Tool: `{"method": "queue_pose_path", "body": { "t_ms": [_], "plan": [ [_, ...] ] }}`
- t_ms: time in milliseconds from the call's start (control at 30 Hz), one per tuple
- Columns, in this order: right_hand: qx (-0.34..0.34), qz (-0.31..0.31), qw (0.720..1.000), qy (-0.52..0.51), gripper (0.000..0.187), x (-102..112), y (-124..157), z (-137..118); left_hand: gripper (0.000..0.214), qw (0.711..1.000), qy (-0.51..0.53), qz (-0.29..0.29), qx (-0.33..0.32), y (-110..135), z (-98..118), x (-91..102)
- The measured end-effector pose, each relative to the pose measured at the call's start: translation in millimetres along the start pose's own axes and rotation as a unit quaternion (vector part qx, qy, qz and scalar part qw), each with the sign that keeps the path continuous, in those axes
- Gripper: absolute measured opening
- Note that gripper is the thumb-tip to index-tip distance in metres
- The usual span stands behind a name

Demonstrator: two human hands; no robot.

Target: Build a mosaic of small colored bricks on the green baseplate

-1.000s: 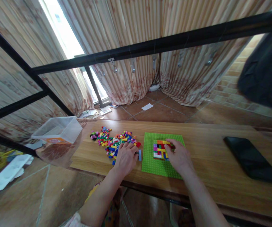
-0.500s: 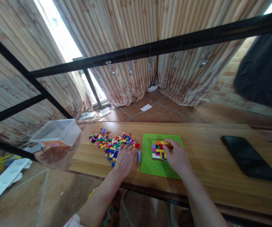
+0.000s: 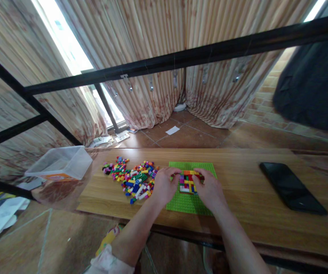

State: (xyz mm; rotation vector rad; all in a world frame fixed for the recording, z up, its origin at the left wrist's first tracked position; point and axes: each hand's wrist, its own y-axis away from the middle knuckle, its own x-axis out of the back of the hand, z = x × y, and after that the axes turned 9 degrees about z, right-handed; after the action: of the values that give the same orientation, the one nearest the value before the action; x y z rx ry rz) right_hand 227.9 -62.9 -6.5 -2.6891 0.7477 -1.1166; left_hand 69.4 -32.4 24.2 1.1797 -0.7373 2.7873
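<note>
On a green studded baseplate (image 3: 175, 205) sits a low build of multicoloured toy bricks (image 3: 187, 186). My left hand (image 3: 165, 185) is at the build's left side, over the plate's left edge. Its thumb and index finger curl towards each other; whatever may be between the fingertips is too small to make out. My right hand (image 3: 211, 190) rests against the right side of the build, thumb and fingers bent around that part and covering some of it. Left of the plate lies a loose pile of small coloured bricks (image 3: 135, 180), its right edge partly behind my left hand.
A clear plastic tub (image 3: 80, 163) with an orange label stands at the table's left end. The black phone (image 3: 292, 188) lies on the wooden tabletop (image 3: 241, 167) at the right. A black metal rail (image 3: 164, 64) crosses in front of the curtains.
My left hand has moved right, from the brick pile to the left side of the build. My right hand stays at the build. The whole view has shifted slightly.
</note>
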Motion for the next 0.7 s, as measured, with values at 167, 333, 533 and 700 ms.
{"method": "queue_pose_path", "body": {
  "t_ms": [167,333,533,700],
  "plan": [
    [0.008,0.0,1.0,0.005,0.032,1,0,0,0.015,0.997,-0.058,-0.013,-0.047,-4,6,-17.4],
    [-0.004,-0.007,1.0,-0.006,0.032,-2,0,1,0.015,0.988,-0.113,-0.036,-0.096,-6,9,-17.9],
    [0.01,0.009,1.0,-0.011,0.03,-3,1,2,0.015,0.992,-0.093,-0.013,-0.081,-3,10,-18.6],
    [0.007,0.009,1.0,-0.002,0.03,-2,1,0,0.017,0.994,-0.09,-0.005,-0.064,-2,11,-22.1]
  ]
}}
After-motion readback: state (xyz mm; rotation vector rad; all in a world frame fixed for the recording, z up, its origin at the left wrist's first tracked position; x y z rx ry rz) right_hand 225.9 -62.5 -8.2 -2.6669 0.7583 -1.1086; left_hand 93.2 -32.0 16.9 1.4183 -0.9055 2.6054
